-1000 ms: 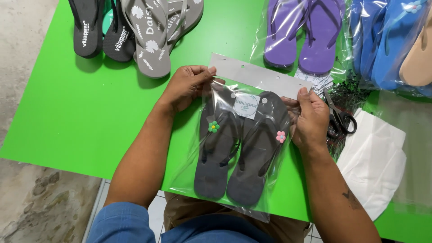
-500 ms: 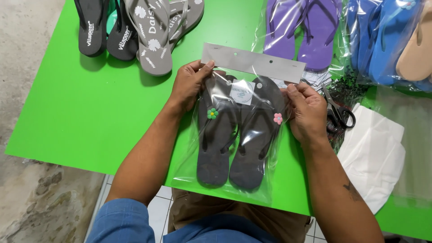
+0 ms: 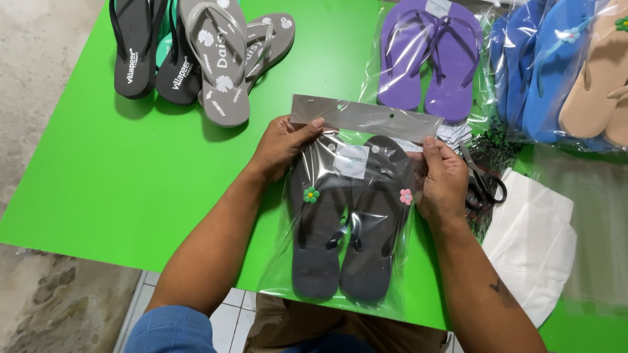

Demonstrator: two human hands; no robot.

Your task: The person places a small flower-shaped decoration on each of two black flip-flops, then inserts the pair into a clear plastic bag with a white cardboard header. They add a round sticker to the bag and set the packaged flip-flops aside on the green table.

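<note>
Left hand (image 3: 282,145) pinching top left of clear bag (image 3: 340,261), thumb lying on grey header strip (image 3: 366,117); right hand (image 3: 443,180) gripping bag's right edge, fingers curled shut; bag lying on green table (image 3: 98,183), holding two dark grey flip-flops (image 3: 347,229); round white label (image 3: 351,160) sitting between straps; one green, one pink flower charm.

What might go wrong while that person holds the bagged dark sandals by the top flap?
The clear bag hangs past the green table edge at its lower end, so if the left hand or right hand loosens, the dark sandals might slide off. The scissors lie just beside the right hand and could snag the thin plastic or get knocked.
</note>
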